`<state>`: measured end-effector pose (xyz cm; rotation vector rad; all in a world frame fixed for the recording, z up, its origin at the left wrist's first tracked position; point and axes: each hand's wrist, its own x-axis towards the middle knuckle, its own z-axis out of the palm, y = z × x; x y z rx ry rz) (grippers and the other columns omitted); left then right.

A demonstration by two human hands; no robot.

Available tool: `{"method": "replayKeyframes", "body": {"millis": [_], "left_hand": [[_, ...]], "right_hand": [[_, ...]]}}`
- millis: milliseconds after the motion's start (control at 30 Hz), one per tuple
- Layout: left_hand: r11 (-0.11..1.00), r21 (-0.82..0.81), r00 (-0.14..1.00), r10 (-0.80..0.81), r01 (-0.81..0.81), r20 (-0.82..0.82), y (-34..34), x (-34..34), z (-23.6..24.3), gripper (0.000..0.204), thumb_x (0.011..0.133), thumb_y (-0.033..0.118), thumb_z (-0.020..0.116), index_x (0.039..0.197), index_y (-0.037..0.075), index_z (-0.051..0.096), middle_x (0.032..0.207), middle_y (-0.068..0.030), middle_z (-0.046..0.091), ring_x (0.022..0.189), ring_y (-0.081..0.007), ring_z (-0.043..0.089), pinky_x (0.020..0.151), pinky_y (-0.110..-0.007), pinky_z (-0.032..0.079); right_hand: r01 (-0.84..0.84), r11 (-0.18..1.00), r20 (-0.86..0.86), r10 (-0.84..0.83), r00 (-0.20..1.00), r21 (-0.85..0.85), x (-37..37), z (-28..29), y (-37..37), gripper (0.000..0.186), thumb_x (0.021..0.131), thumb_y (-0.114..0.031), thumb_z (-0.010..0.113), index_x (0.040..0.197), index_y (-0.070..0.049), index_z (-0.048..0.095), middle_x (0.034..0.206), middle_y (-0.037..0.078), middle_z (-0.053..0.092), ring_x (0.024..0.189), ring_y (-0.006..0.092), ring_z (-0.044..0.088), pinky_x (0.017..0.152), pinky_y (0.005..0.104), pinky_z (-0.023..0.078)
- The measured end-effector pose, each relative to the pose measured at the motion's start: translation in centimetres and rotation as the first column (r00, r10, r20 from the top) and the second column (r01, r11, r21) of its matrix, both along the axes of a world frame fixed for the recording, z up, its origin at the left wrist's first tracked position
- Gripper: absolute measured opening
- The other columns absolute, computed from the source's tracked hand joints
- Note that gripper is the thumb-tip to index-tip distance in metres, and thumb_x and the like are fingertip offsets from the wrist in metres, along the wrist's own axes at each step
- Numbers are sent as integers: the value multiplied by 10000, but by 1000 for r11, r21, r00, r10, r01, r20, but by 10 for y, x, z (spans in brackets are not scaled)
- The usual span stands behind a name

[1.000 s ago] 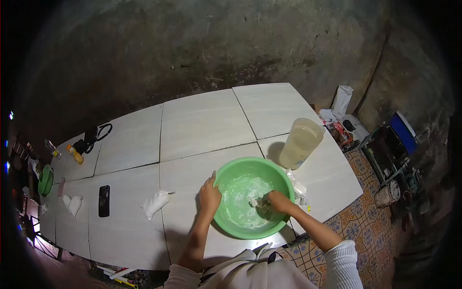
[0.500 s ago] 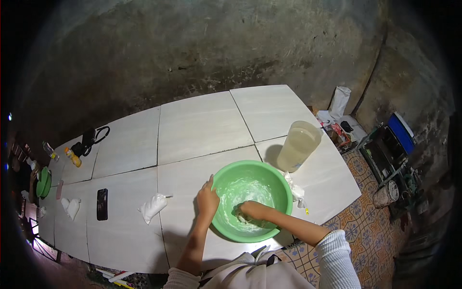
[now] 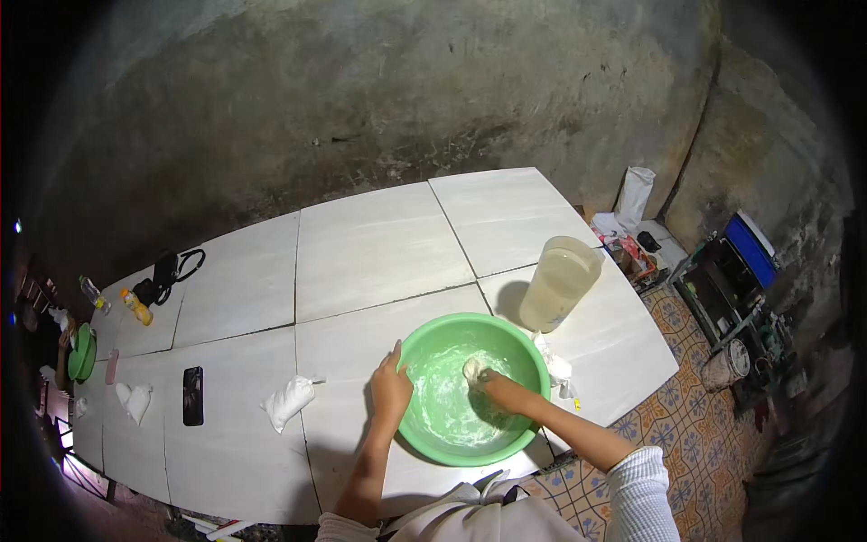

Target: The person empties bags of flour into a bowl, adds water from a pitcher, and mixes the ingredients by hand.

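Observation:
A round green plastic basin (image 3: 430, 435) sits near the table's front edge, its inside smeared with white flour and wet batter. My left hand (image 3: 391, 390) grips the basin's left rim, thumb up along the edge. Inside the basin, my right hand (image 3: 501, 392) is closed on a small pale lump of dough (image 3: 471, 369), which shows beyond the fingertips. Behind the basin to the right stands a tall translucent jug (image 3: 562, 282) of cloudy liquid. A crumpled white plastic bag (image 3: 555, 369) lies against the basin's right side.
On the table to the left lie a tied bag of white powder (image 3: 289, 402), a black phone (image 3: 193, 396) and another white bag (image 3: 135, 403). Farther off are a yellow bottle (image 3: 137, 309) and a black strapped pouch (image 3: 166, 275). A bucket (image 3: 725, 365) stands on the tiled floor at right.
My right hand has moved up and to the right inside the basin, and the dough lump now shows at its fingers. My left hand stays on the rim.

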<state>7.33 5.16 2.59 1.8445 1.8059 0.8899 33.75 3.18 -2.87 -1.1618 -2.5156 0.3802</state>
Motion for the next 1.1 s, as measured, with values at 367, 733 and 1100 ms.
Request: {"method": "replayKeyframes", "body": {"millis": [367,733,1100], "left_hand": [[1000,11,1000,-4,4,0,3,1,-2,515,838,13,596,1349,35,538,1137,-291,629,1033,-429,625,881,-463,512],[999,17,996,30,-29,-81,3,0,-5,534,874,40,590,1398,104,506,1060,-247,648,953,-420,641,808,-488,517],[997,46,996,59,-56,-62,0,4,-6,522,864,25,599,1379,67,520,1103,-263,647,980,-418,645,814,-484,525]], "right_hand": [[247,969,-164,-241,957,17,-2,-19,57,183,745,-65,648,924,-27,655,849,229,652,819,418,644,724,473,518],[435,900,115,-434,894,13,-38,-10,74,146,802,-86,566,880,-21,671,836,236,653,832,407,660,724,491,532],[296,952,648,-180,740,-74,6,5,19,369,947,-263,481,1240,-66,590,1268,191,529,1167,350,549,917,525,463]]}}
